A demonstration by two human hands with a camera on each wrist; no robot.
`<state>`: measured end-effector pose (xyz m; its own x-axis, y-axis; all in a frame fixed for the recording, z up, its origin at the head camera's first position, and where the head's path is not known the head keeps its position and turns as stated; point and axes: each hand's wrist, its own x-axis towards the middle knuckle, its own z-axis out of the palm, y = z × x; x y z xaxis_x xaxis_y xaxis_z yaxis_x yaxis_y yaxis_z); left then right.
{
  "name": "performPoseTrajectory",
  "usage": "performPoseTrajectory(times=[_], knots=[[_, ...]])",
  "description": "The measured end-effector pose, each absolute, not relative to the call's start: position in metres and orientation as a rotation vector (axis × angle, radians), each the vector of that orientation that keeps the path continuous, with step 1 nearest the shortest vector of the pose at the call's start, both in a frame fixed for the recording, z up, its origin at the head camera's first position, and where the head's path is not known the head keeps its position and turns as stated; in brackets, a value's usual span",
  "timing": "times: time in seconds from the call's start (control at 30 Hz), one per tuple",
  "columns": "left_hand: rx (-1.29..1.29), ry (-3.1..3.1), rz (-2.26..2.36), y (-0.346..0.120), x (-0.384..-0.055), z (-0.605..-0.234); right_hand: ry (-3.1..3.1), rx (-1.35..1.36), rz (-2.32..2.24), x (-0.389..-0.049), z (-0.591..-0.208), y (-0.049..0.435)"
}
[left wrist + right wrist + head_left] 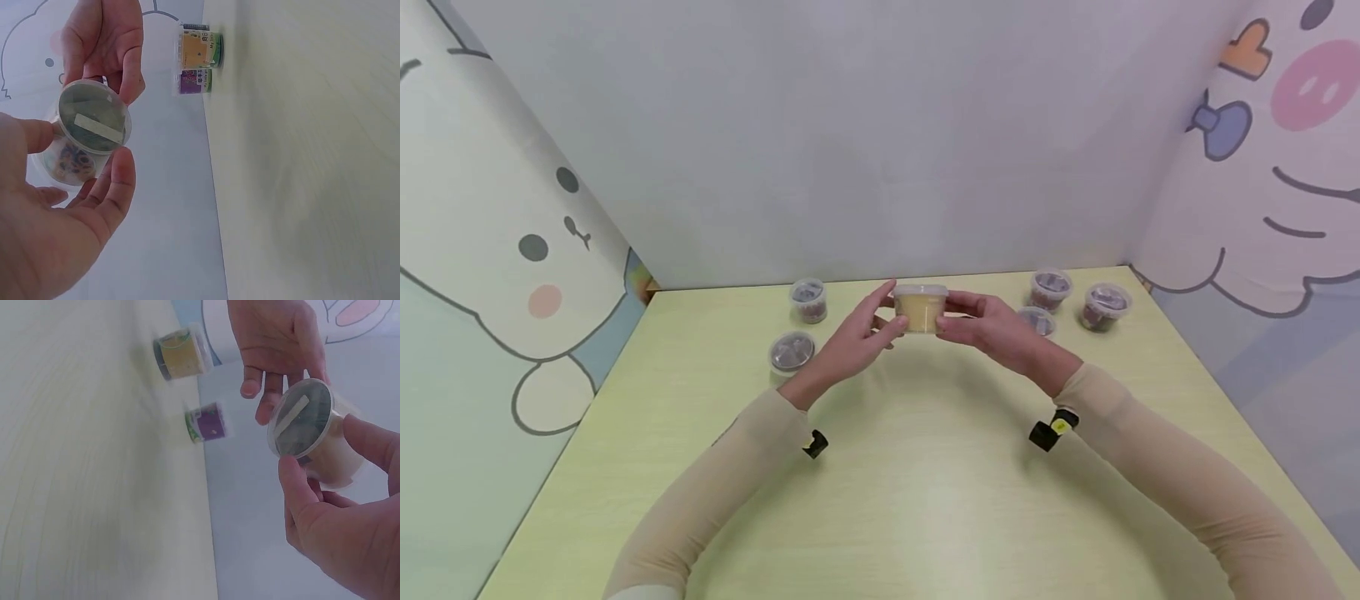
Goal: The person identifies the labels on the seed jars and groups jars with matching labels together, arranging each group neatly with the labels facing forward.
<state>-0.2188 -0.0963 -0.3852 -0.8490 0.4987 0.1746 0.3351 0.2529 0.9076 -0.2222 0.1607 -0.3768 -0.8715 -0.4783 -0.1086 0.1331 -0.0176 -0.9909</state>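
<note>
A small lidded plastic tub (921, 310) with a yellowish side is held above the table between both hands. My left hand (856, 337) grips its left side, thumb at the front. From the right, my right hand (996, 332) pinches the tub with thumb and fingers. In the left wrist view, the tub's dark round end (94, 115) carries a pale strip, and a patch of mottled colour shows through the side. The right wrist view has the same dark end (304, 417), with the thumb and fingers of my right hand (340, 528) around the tub.
Two lidded tubs, one at the back (808, 302) and one nearer (792, 353), stand on the pale table (917, 483) to the left. Three more (1050, 289) stand at the back right. A plain wall (880, 150) rises behind, with cartoon-printed panels at both sides.
</note>
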Motion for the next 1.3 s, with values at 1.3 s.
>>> performPoseTrajectory(times=[1.3], knots=[[0.753, 2.229, 1.803, -0.105, -0.21, -0.387, 1.717, -0.316, -2.012, -0.219, -0.371, 0.155]])
